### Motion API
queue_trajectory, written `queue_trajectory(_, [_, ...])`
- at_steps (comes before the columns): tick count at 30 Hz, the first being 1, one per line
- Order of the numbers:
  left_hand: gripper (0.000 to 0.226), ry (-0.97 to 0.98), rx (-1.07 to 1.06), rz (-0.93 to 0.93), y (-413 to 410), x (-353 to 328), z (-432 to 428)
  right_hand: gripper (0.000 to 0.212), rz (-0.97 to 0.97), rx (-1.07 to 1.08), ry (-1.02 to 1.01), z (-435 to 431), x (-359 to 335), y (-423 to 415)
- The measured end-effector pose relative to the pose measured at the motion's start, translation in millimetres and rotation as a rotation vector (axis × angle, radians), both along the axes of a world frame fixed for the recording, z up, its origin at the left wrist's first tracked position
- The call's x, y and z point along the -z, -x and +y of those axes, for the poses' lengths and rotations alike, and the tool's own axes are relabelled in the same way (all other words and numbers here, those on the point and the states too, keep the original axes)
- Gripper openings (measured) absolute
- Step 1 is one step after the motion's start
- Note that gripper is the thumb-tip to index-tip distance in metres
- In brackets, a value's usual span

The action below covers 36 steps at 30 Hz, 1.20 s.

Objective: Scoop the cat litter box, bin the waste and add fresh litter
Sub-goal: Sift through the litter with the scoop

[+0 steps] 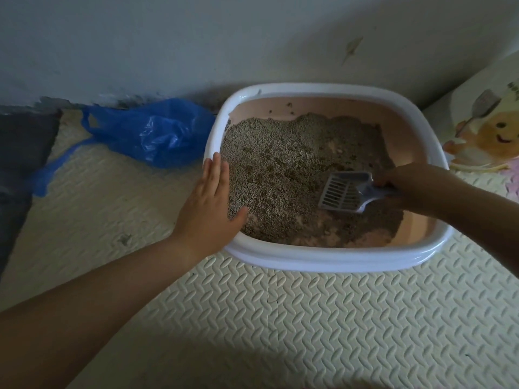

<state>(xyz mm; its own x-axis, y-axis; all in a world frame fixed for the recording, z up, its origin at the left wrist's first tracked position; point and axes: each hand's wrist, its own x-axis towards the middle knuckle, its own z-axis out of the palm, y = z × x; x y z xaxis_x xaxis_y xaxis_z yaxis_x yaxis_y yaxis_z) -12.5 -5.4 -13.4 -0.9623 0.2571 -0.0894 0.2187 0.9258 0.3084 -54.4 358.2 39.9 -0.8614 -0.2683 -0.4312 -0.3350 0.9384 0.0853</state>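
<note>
Scooping step: right hand [407,183] grips slotted scoop [346,192] over litter [280,169], flat left hand [209,203] steadies litter box [323,259]; next, likely dig under 1 clump.

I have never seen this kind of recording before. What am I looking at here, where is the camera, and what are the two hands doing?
There is no machine here, only a person's two bare hands. The single picture comes from a camera worn on the person's head, looking forward and down, so the arms enter from the bottom of the picture. On a cream foam mat stands a litter box with a white rim and pink inside, partly filled with grey litter. The left hand lies flat on the box's left rim, its fingers straight. The right hand grips the handle of a grey slotted scoop over the litter. A blue plastic bag lies on the mat to the left of the box, by the wall.
</note>
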Motion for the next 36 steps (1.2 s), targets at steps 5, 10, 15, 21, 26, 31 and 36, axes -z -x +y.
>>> queue_trajectory(5, [0.098, -0.046, -0.09, -0.017, -4, 4, 3, 0.02, -0.031, 0.004, 0.062, -15, 12, 11])
queue_trajectory(10, [0.099, -0.087, -0.101, -0.057, -3, 5, 2, 0.025, -0.052, 0.005, 0.135, -33, 27, 32])
queue_trajectory(15, [0.099, -0.095, -0.095, -0.066, -3, 4, 4, 0.023, -0.006, 0.036, 0.262, -59, 37, 48])
queue_trajectory(21, [0.098, -0.08, -0.087, -0.073, -3, 3, 4, 0.022, 0.077, 0.121, 0.467, -93, 67, 45])
queue_trajectory(26, [0.096, -0.08, -0.088, -0.078, -3, 1, 4, 0.027, 0.155, 0.145, 0.541, -82, 69, 28])
queue_trajectory(31, [0.095, -0.062, -0.083, -0.077, -3, 0, 5, 0.035, 0.231, 0.08, 0.591, -65, 50, 7])
queue_trajectory(36, [0.094, -0.055, -0.079, -0.07, -2, 1, 5, 0.035, 0.273, 0.064, 0.609, -59, 36, -6])
